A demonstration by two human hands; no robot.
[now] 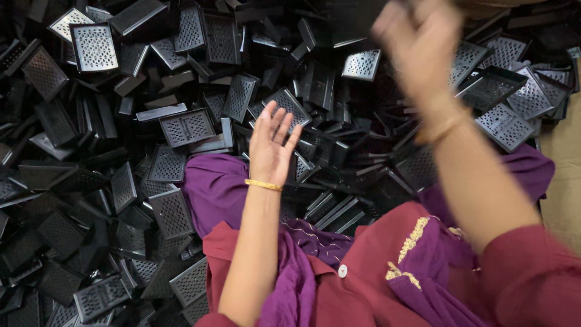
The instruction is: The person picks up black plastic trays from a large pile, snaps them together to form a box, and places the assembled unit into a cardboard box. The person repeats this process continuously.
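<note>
The left hand [272, 145] is seen raised, fingers [279, 124] spread wide and empty, above a heap of black perforated trays [181, 127]; the right hand [417, 42] is blurred, its fingers' state indiscernible.

Both hands bare. Left hand [270, 147] has a thin gold bangle [262, 184] at the wrist; right hand [417, 42], blurred, has a gold bangle [445, 126] too. Maroon garment [369, 266] with short sleeves, a white button [342, 270], gold embroidery [413, 237]. Purple cloth [215, 188] draped over it, thin gold stitching.
</note>
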